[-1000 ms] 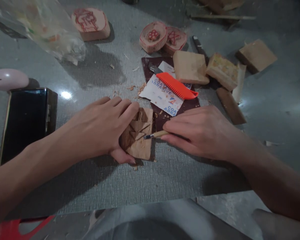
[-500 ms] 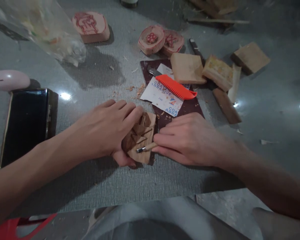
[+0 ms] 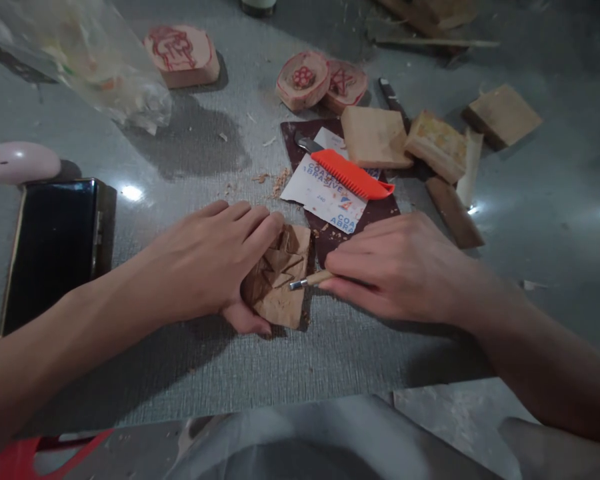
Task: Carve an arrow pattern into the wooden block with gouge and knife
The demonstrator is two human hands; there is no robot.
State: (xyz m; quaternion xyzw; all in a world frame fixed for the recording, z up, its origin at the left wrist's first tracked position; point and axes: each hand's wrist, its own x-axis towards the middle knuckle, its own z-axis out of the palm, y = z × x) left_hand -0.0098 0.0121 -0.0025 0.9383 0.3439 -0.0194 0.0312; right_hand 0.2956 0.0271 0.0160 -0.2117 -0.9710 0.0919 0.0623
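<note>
A small carved wood block (image 3: 281, 303) lies on the table under my left hand (image 3: 215, 260), with angular cuts across its face. My left fingers wrap its far side and the thumb presses its near left edge, hiding part of it. In my right hand (image 3: 390, 270) is a carving knife (image 3: 313, 280), a thin pale-handled tool with a short metal tip pointing left over the block's right part. Whether that tip touches the wood I cannot tell. Just beyond the hands, an orange-handled cutter (image 3: 353, 175) rests on white-backed sandpaper (image 3: 325, 193).
Several wood blocks (image 3: 377, 137) lie at the right back. Round pieces with red drawings (image 3: 303, 80) and a thicker marked block (image 3: 183, 57) sit farther off. A black case (image 3: 55, 247), a pink oval object (image 3: 20, 162) and a plastic bag (image 3: 95, 60) are at left.
My right hand has moved a little right and away from me, drawing the knife tip toward the block's right edge. My left hand and the block stay nearly in place.
</note>
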